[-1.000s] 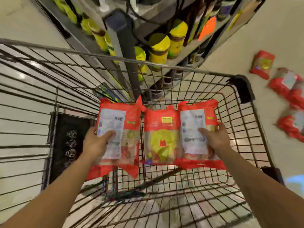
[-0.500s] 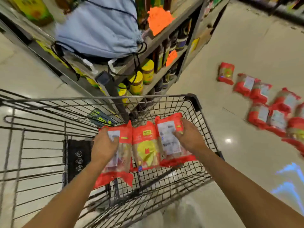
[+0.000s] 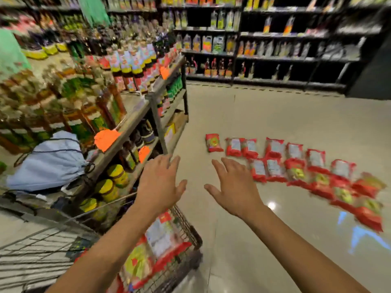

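— In the middle of the frame, how do the person's hands stand?

— Both are stretched forward, backs up, and hold nothing. The left hand [image 3: 160, 185] has its fingers straight and spread, thumb out to the side. The right hand [image 3: 232, 187] is just beside it and spread the same way, so the two thumbs face each other across a small gap.

— And where are the red packets?

— In two places. The packets in the cart [image 3: 160, 235] lie at the lower middle, under the left forearm, against the corner of the wire cart [image 3: 188, 227] (they are blurred, but white labels and a yellow print show). The packets on the floor [image 3: 294, 163] lie in two rough rows from the centre to the right edge, with a single packet [image 3: 213, 142] at the left end of the far row.

— Does either hand touch one?

— Neither. The right hand shows just left of the near row's end, and the left hand is above the cart's far corner.

— What stands around them?

— At the left there is a shelf [image 3: 135, 117] with yellow-lidded jars [image 3: 115, 175], bottles and orange tags [image 3: 105, 139], and a pale blue bag [image 3: 50, 161] lies on it. Dark back shelves [image 3: 275, 58] run across the upper right of the frame, beyond the pale floor [image 3: 254, 115].
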`<action>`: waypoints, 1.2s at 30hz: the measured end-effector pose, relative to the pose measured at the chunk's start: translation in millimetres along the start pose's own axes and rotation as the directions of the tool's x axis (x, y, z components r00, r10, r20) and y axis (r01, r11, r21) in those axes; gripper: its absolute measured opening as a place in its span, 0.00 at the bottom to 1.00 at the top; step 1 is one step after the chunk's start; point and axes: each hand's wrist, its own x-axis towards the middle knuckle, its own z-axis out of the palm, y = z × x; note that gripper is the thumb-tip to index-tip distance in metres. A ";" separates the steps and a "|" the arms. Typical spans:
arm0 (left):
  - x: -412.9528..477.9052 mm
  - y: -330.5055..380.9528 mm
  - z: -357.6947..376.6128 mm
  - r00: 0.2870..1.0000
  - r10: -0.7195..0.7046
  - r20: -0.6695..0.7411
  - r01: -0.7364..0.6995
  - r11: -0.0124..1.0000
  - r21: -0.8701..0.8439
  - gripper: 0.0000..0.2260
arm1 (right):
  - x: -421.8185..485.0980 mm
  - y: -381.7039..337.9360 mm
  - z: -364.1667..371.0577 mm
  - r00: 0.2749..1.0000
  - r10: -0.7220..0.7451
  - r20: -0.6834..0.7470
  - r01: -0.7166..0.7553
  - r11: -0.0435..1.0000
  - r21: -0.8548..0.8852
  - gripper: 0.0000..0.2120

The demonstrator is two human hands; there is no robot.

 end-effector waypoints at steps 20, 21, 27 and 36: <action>232.4 251.7 37.8 0.982 0.191 -0.008 -0.190 0.980 0.060 0.33 | 54.2 303.8 -54.9 0.976 0.216 0.010 -0.217 0.976 0.035 0.37; 248.9 247.5 47.0 0.983 0.186 -0.009 -0.185 0.981 0.053 0.32 | 72.1 309.9 -52.2 0.978 0.208 0.020 -0.208 0.978 0.029 0.37; 371.5 208.5 110.5 0.989 0.149 0.020 -0.149 0.989 0.010 0.31 | 201.8 352.9 -21.3 0.971 0.212 0.108 -0.207 0.977 -0.055 0.38; 544.5 146.9 181.8 0.982 0.103 0.158 -0.102 0.995 -0.015 0.33 | 387.3 400.8 8.6 0.943 0.252 0.215 -0.246 0.968 -0.056 0.38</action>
